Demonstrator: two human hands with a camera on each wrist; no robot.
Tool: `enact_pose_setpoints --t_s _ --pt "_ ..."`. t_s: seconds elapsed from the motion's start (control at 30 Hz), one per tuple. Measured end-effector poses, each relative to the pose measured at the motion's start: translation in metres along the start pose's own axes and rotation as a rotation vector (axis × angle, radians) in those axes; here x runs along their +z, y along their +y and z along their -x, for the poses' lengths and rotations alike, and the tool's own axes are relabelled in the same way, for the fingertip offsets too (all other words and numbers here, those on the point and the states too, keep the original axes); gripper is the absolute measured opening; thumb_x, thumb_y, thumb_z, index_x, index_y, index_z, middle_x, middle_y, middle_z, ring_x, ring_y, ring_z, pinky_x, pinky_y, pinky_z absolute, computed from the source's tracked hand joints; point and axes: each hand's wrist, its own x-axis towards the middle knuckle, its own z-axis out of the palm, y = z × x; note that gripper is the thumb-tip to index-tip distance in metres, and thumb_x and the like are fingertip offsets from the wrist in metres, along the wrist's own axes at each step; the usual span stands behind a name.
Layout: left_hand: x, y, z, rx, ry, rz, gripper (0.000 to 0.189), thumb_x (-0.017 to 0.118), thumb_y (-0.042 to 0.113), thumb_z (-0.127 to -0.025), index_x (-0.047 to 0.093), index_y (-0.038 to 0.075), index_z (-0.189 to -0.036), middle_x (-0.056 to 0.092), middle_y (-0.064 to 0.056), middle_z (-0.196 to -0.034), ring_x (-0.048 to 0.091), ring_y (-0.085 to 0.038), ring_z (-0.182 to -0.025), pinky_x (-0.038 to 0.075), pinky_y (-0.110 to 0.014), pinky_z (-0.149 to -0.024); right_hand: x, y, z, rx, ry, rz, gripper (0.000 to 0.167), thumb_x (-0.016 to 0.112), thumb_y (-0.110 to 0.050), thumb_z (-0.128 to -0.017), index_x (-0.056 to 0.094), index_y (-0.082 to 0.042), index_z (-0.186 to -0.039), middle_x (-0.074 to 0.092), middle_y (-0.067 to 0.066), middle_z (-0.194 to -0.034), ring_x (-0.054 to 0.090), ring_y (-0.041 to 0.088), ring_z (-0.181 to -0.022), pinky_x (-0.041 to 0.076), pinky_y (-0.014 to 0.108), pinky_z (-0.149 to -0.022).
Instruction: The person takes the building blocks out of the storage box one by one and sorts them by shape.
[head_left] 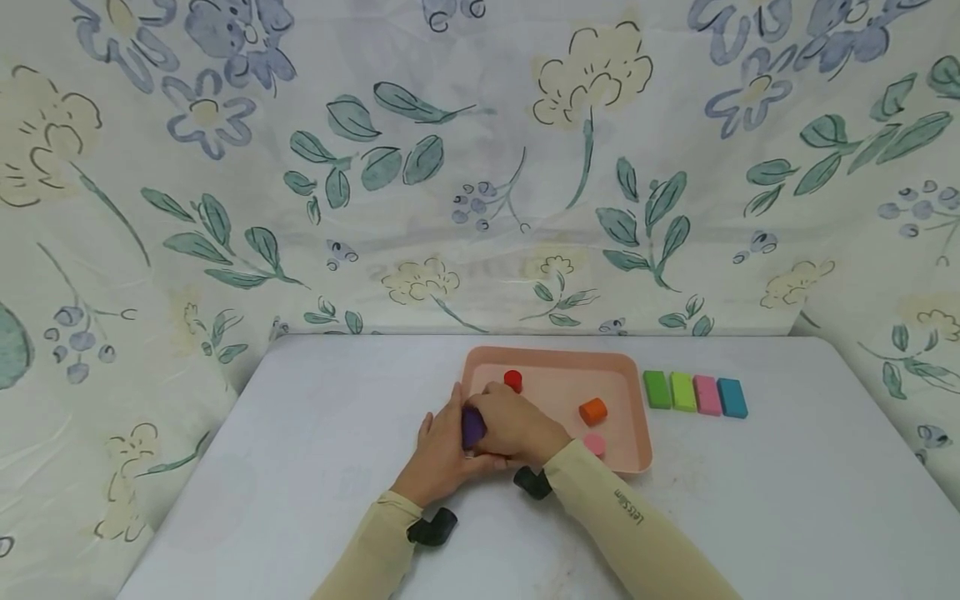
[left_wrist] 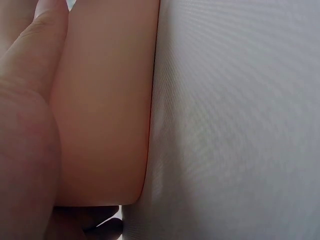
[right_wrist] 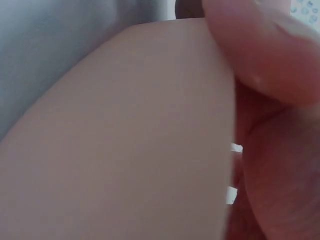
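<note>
A purple block (head_left: 473, 427) is at the near left corner of a peach tray (head_left: 643, 433), partly covered by both hands. My right hand (head_left: 517, 425) reaches over the tray's front rim and grips the purple block with curled fingers. Around that same corner lies my left hand (head_left: 442, 454), its fingers straight along the left side and its thumb stretched along the front. The left wrist view shows the left thumb (left_wrist: 35, 60) against the tray's outer wall (left_wrist: 105, 110). In the right wrist view, right-hand fingers (right_wrist: 270, 55) bend over the wall (right_wrist: 135, 130).
Inside the tray are a red cylinder (head_left: 513, 381), an orange cylinder (head_left: 593, 411) and a pink round piece (head_left: 595, 445). Right of it stand a green block (head_left: 657, 390), a yellow-green block (head_left: 683, 392), a pink block (head_left: 707, 395) and a blue block (head_left: 732, 398) on the white table (head_left: 315, 433).
</note>
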Motion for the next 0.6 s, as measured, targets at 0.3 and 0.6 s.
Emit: enact_pose_setpoints --t_s 0.3,0.6 --pt "-0.0002 -0.0002 -0.0002 -0.003 -0.009 -0.012 0.125 0.081 0.053 -0.079 0.003 -0.004 -0.159 0.024 -0.019 -0.164 0.027 -0.035 -0.149 0.004 -0.065 -0.118 0.003 0.0005 0.001 -0.016 0.03 0.04 0.052 0.079 -0.026 -0.085 0.064 -0.006 -0.131 0.058 0.012 -0.118 0.057 0.021 -0.099 0.057 0.036 -0.085" --pt "0.0013 -0.0007 -0.0008 -0.004 -0.005 -0.02 0.126 0.08 0.055 -0.079 0.004 -0.005 -0.158 0.024 -0.019 -0.163 0.028 -0.035 -0.149 0.005 -0.067 -0.117 0.0054 0.0021 0.0002 0.001 0.08 0.079 0.05 0.078 -0.028 -0.087 0.066 -0.008 -0.13 0.061 0.01 -0.116 0.056 0.02 -0.1 0.057 0.035 -0.086"
